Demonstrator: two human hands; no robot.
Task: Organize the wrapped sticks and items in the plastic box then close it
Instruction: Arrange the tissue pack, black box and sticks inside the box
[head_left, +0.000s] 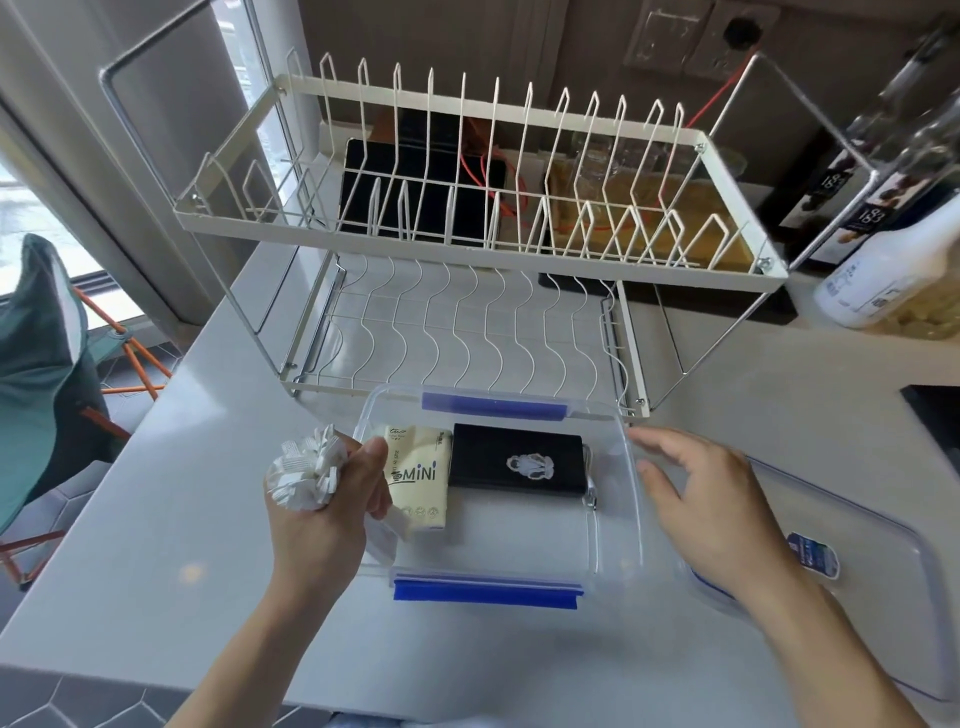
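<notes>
A clear plastic box (618, 525) with blue clips stands open on the white counter. Inside it lie a cream "MiNi" tissue pack (421, 475) at the left and a black case (517, 460) with a white emblem beside it. My left hand (324, 525) grips a bundle of white wrapped sticks (306, 470) at the box's left edge, their ends pointing up. My right hand (711, 504) hovers with relaxed fingers just outside the box's right wall, holding nothing. The clear lid (857, 577) with a blue label lies on the counter to the right.
A white two-tier dish rack (483, 249) stands directly behind the box. A white bottle (893, 275) and dark boxes (852, 208) sit at the back right. A dark object (935, 415) lies at the right edge. A green chair (41, 364) is off the counter at left.
</notes>
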